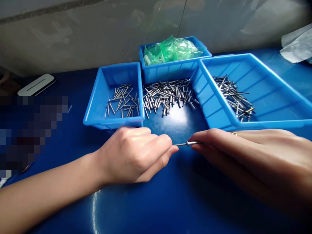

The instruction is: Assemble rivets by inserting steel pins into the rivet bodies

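Hands (136, 152) (251, 152) in facing pinches, rivet (188, 143) between

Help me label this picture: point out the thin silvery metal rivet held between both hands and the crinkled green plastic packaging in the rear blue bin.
Thin silvery metal rivet (188, 143): head view, on its flange.
Crinkled green plastic packaging (168, 49): head view, on its bright green middle.

Both hands (136, 154) (255, 156) pinch a metal rivet (188, 143) between them.
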Motion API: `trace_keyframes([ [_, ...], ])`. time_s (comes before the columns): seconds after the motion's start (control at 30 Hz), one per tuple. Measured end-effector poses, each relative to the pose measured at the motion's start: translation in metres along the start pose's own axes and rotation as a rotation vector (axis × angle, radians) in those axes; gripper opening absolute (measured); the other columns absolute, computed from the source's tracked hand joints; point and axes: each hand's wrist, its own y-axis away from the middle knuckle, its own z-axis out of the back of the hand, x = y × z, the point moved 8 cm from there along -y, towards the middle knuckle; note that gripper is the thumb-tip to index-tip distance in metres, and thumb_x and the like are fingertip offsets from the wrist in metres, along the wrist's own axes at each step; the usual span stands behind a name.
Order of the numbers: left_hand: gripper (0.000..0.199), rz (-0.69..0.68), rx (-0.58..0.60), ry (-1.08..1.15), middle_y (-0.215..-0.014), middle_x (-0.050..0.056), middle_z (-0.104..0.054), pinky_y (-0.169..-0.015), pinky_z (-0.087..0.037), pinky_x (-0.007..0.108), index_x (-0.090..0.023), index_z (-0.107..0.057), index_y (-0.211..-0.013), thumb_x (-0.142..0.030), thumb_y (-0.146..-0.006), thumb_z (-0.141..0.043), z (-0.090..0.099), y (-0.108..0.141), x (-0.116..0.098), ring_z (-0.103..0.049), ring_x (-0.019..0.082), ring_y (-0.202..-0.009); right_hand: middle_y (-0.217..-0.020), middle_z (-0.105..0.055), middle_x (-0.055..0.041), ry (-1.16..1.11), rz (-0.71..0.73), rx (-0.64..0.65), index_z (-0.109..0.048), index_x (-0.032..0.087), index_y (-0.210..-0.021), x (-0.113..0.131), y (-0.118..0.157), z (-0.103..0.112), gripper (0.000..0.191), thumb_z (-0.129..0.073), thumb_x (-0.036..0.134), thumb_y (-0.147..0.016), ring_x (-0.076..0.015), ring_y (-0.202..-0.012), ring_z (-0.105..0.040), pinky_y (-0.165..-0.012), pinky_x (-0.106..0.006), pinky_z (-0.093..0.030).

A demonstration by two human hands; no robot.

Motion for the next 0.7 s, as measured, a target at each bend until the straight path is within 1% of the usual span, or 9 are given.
trace_keyframes([
  [0.07, 0.06, 0.001, -0.005, -0.01, -0.078, 0.002, -0.082, -0.059, -0.055, 0.038, -0.013, -0.083, -0.093, -0.014, -0.139, -0.044, -0.001, 0.0, 0.0, -0.068, 0.018, -0.058, -0.081, -0.077, 0.0006, -0.024, 0.045, -0.006, -0.069, 0.031, -0.111, 0.005, -0.007, 0.001, 0.026, -0.057, 0.03, -0.134, -0.0197, -0.057, -0.067, -0.056, -0.032, -0.046],
  [0.13, 0.06, 0.004, -0.006, -0.018, -0.078, 0.002, -0.082, -0.061, -0.056, 0.038, -0.013, -0.083, -0.094, -0.015, -0.14, -0.044, -0.001, 0.0, 0.0, -0.069, 0.018, -0.059, -0.082, -0.077, 0.0024, -0.042, 0.088, -0.018, -0.061, 0.032, -0.109, 0.009, -0.012, 0.001, 0.035, -0.043, 0.022, -0.138, -0.0179, -0.054, -0.066, -0.055, -0.033, -0.043],
  [0.2, 0.059, 0.002, -0.005, -0.028, -0.079, 0.002, -0.083, -0.061, -0.056, 0.037, -0.014, -0.082, -0.094, -0.015, -0.14, -0.045, 0.0, 0.0, 0.0, -0.07, 0.018, -0.06, -0.084, -0.079, 0.0029, -0.052, 0.107, -0.024, -0.056, 0.033, -0.11, 0.012, -0.014, 0.001, 0.038, -0.036, 0.023, -0.14, -0.0174, -0.053, -0.066, -0.054, -0.034, -0.043],
  [0.3, 0.06, 0.0, -0.002, -0.044, -0.079, 0.002, -0.084, -0.062, -0.056, 0.036, -0.016, -0.082, -0.094, -0.016, -0.14, -0.044, 0.0, 0.0, -0.001, -0.071, 0.017, -0.06, -0.085, -0.08, 0.0025, -0.065, 0.106, -0.03, -0.055, 0.033, -0.108, 0.013, -0.013, 0.001, 0.039, -0.035, 0.025, -0.141, -0.0183, -0.053, -0.067, -0.053, -0.035, -0.044],
  [0.4, 0.06, 0.004, -0.01, -0.048, -0.079, 0.002, -0.084, -0.06, -0.056, 0.036, -0.016, -0.082, -0.094, -0.016, -0.14, -0.043, 0.001, 0.0, -0.001, -0.071, 0.017, -0.06, -0.085, -0.083, 0.0003, -0.062, 0.086, -0.04, -0.062, 0.033, -0.107, 0.01, -0.009, 0.003, 0.037, -0.043, 0.028, -0.139, -0.0209, -0.056, -0.071, -0.053, -0.035, -0.046],
  [0.5, 0.059, 0.007, -0.003, -0.048, -0.08, 0.002, -0.085, -0.06, -0.057, 0.035, -0.016, -0.081, -0.094, -0.015, -0.139, -0.045, 0.0, -0.002, 0.0, -0.07, 0.017, -0.06, -0.085, -0.084, -0.0025, -0.021, 0.022, -0.022, -0.077, 0.033, -0.115, 0.001, -0.003, 0.0, 0.022, -0.065, 0.041, -0.131, -0.0255, -0.062, -0.073, -0.054, -0.034, -0.05],
  [0.53, 0.058, 0.007, 0.0, -0.048, -0.08, 0.002, -0.085, -0.06, -0.057, 0.035, -0.016, -0.081, -0.094, -0.014, -0.139, -0.046, 0.0, -0.002, 0.0, -0.07, 0.016, -0.059, -0.084, -0.083, -0.0031, -0.006, 0.003, -0.008, -0.08, 0.033, -0.117, -0.001, -0.001, -0.001, 0.02, -0.071, 0.047, -0.128, -0.0268, -0.064, -0.073, -0.055, -0.035, -0.052],
  [0.6, 0.055, 0.01, 0.003, -0.05, -0.08, 0.002, -0.085, -0.06, -0.057, 0.034, -0.017, -0.081, -0.094, -0.013, -0.138, -0.048, 0.001, -0.002, 0.001, -0.07, 0.016, -0.059, -0.082, -0.081, -0.0043, 0.014, -0.012, 0.006, -0.082, 0.033, -0.118, -0.005, 0.003, -0.003, 0.025, -0.075, 0.055, -0.125, -0.0281, -0.066, -0.073, -0.056, -0.035, -0.054],
  [0.7, 0.051, 0.011, 0.006, -0.06, -0.081, 0.0, -0.086, -0.06, -0.057, 0.032, -0.019, -0.081, -0.094, -0.013, -0.136, -0.051, 0.001, -0.001, 0.0, -0.07, 0.015, -0.06, -0.083, -0.08, -0.0054, 0.015, -0.013, 0.014, -0.082, 0.032, -0.116, -0.005, 0.006, -0.003, 0.03, -0.074, 0.059, -0.125, -0.0281, -0.068, -0.074, -0.057, -0.034, -0.056],
])
